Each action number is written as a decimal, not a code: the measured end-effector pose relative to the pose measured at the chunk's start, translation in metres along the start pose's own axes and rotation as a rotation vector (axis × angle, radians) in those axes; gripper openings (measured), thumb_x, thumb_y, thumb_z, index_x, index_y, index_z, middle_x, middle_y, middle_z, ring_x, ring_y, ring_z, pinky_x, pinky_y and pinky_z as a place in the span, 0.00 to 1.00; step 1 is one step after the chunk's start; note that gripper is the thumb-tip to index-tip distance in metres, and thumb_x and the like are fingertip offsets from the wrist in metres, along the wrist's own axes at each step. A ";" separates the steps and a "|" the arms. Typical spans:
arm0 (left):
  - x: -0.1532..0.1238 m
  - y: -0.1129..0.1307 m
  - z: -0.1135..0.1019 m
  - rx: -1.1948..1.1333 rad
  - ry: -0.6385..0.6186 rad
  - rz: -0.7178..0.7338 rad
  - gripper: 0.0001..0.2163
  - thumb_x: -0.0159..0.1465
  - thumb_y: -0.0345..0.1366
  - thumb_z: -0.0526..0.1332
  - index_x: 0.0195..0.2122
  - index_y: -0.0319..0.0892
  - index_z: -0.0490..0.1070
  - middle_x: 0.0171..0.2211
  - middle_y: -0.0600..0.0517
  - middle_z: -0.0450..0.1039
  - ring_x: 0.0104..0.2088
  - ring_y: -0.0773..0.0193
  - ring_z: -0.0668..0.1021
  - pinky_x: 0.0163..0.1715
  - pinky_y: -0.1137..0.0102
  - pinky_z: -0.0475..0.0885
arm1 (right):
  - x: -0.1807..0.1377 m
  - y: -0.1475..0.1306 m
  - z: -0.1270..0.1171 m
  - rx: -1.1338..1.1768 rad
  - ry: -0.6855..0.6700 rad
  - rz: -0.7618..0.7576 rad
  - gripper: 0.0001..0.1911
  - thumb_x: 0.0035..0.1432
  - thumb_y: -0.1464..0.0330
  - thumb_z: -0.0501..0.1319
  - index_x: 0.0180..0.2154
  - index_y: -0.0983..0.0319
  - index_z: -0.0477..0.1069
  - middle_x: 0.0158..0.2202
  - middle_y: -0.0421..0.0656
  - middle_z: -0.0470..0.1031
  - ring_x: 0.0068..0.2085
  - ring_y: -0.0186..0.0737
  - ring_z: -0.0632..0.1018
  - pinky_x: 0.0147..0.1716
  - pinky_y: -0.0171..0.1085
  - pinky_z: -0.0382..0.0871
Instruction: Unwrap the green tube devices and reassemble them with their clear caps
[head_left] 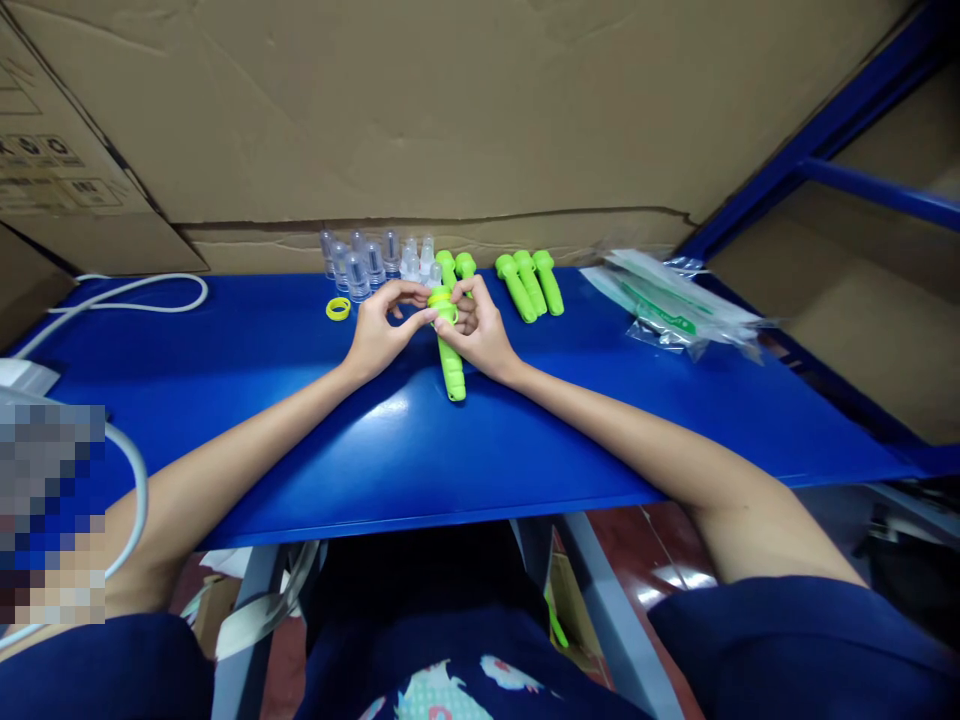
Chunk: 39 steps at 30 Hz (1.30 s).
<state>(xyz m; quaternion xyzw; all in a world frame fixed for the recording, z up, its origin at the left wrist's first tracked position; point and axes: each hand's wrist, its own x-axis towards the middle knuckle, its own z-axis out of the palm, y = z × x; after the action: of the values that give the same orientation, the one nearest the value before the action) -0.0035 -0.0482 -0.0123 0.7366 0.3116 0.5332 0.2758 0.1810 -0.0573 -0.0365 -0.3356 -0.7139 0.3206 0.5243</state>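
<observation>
A bright green ribbed plastic piece lies upright-ish along the blue table, its lower end resting on the surface. My right hand is closed around its upper part. My left hand pinches at its top end, where a small clear cap and a yellow-green ring sit; the fingers are curled together. A loose yellow ring lies just left of my left hand.
Several clear small caps stand in a cluster at the table's back. More green pieces lie to the right of my hands. Clear plastic bags are piled at the far right. A white cable loops at the left. Cardboard walls stand behind.
</observation>
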 end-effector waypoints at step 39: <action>0.004 0.002 -0.004 -0.037 -0.071 -0.046 0.18 0.58 0.47 0.74 0.40 0.41 0.75 0.38 0.49 0.80 0.31 0.68 0.78 0.25 0.75 0.63 | -0.002 -0.005 -0.002 0.027 -0.031 0.023 0.25 0.59 0.53 0.68 0.46 0.54 0.55 0.36 0.38 0.75 0.27 0.33 0.76 0.25 0.34 0.75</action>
<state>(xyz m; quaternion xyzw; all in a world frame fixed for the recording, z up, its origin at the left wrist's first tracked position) -0.0062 -0.0459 -0.0072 0.7424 0.3085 0.5060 0.3125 0.1826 -0.0613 -0.0333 -0.3318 -0.7137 0.3413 0.5139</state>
